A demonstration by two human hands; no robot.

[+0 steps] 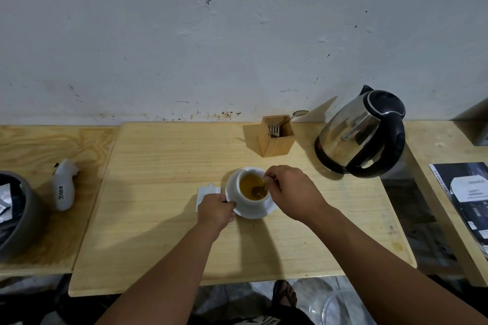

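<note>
Right hand (290,192): we pinch the spoon (260,188) by its handle between thumb and curled fingertips, just over the cup's right rim.
Spoon: its bowl sits dipped in the amber drink inside the cup, and the handle slants up to the right into our fingers.
Left hand (215,212): with fingers curled, we grip the saucer (261,213) at its edge, just left of the cup.
Cup (244,203): white and upright, it stands on the saucer on the wooden table (158,219).
Paper sachet (208,191): white and flat, it lies just left of the cup, partly under our left hand.
Wooden holder (277,142): behind the cup and slightly right, it holds a fork (274,130).
Kettle (361,137): steel with a black handle, it stands behind the cup and well to its right.
White bottle (64,187): it lies on its side well left of the cup.
Booklet (467,192): it lies far right of the cup.
</note>
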